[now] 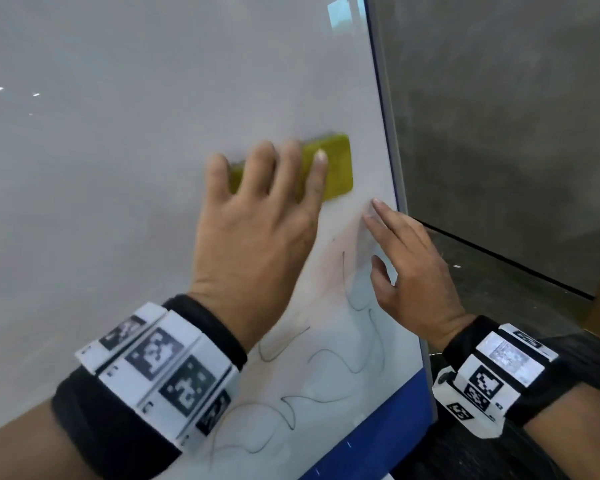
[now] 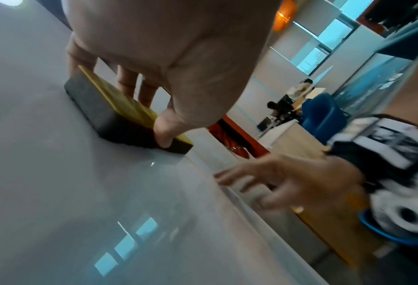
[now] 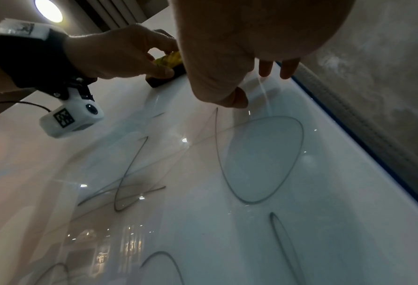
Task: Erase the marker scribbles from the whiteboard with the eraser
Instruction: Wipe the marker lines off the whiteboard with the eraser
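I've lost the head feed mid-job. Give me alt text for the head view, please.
The left hand holds a yellow eraser flat against the whiteboard, near its right edge. The right hand rests with straight fingers on the board beside that edge. Thin dark marker scribbles remain below both hands.

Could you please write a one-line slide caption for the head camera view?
Left hand holds yellow-backed eraser against glossy whiteboard; open right hand touches its edge, above thin dark marker scribbles.
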`<state>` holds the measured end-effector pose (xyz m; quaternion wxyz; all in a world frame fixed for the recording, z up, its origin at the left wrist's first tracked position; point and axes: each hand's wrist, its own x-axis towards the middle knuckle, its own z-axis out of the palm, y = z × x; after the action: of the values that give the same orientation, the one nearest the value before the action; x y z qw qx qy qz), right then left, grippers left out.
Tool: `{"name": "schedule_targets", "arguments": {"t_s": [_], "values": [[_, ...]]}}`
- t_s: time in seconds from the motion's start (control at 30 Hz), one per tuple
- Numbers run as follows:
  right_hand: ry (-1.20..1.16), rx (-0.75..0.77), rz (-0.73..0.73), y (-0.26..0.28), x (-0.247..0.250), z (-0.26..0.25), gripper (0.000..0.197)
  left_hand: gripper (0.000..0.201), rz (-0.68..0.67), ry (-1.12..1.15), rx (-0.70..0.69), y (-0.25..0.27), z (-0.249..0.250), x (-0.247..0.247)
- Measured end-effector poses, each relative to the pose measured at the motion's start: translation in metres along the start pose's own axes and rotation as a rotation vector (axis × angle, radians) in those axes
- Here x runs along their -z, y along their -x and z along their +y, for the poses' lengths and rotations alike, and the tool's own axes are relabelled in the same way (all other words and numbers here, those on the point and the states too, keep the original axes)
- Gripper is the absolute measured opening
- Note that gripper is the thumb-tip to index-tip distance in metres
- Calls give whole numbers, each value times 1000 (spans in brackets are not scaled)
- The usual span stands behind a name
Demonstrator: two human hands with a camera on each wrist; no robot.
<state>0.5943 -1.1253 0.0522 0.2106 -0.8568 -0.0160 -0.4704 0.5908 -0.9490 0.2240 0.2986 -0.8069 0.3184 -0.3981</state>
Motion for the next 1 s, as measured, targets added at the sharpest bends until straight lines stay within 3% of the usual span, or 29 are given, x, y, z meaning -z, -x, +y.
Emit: {"name": "schedule_targets", "arguments": {"t_s": [0.1, 0.2, 0.37, 0.43, 0.57, 0.77, 0.83, 1.0], "values": [[-26, 23, 3, 0, 0, 1, 67, 73, -99, 27, -202, 24, 26, -19], [-45, 42, 19, -2, 0, 4, 67, 71, -96, 8, -269, 26, 28, -25], [-69, 48, 36, -3, 2, 6, 69, 71, -39, 59, -40, 14, 20, -18], [-62, 46, 33, -2, 0, 4, 70, 68, -37, 66, -63, 24, 35, -27], [-21, 20, -40, 10, -7, 4, 74, 74, -123, 78, -244, 40, 54, -42], [22, -9, -114, 22, -12, 2, 84, 68, -39, 130, -21, 33, 39, -35], [42, -7, -128, 25, -13, 5, 86, 67, -22, 130, -12, 36, 41, -39], [140, 51, -181, 46, -22, 22, 89, 63, -46, 105, -285, 55, 62, -56]]}}
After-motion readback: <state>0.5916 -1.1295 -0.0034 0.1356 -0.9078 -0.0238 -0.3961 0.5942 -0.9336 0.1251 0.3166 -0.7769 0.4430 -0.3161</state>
